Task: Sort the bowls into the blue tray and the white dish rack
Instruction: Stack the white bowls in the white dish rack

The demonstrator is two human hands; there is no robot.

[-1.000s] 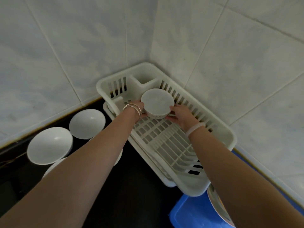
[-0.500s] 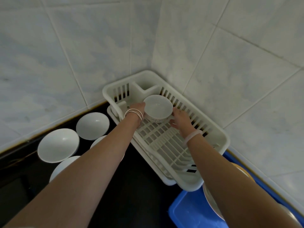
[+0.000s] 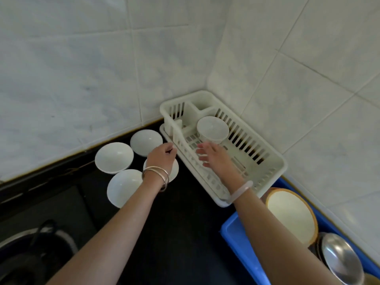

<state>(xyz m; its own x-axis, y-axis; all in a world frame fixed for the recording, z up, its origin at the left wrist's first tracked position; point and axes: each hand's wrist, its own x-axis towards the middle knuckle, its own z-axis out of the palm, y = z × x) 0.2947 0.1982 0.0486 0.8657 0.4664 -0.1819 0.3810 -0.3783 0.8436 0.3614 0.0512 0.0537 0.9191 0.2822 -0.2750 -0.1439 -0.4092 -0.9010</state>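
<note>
Bowl (image 3: 212,128) in dish rack (image 3: 273,161); L hand (image 3: 162,159) loosely curled, R hand (image 3: 213,155) spread, both empty; L half-hides 2nd bowl (image 3: 175,169).

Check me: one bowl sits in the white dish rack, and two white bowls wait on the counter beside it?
Not two. The head view shows four white bowls on the counter beside it; one bowl does sit in the white dish rack.

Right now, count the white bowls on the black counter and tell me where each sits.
4 bowls: back bowl by the wall, left bowl, front bowl nearest the camera, and a fourth bowl partly under the left hand beside the dish rack. The arm may hide more.
</note>
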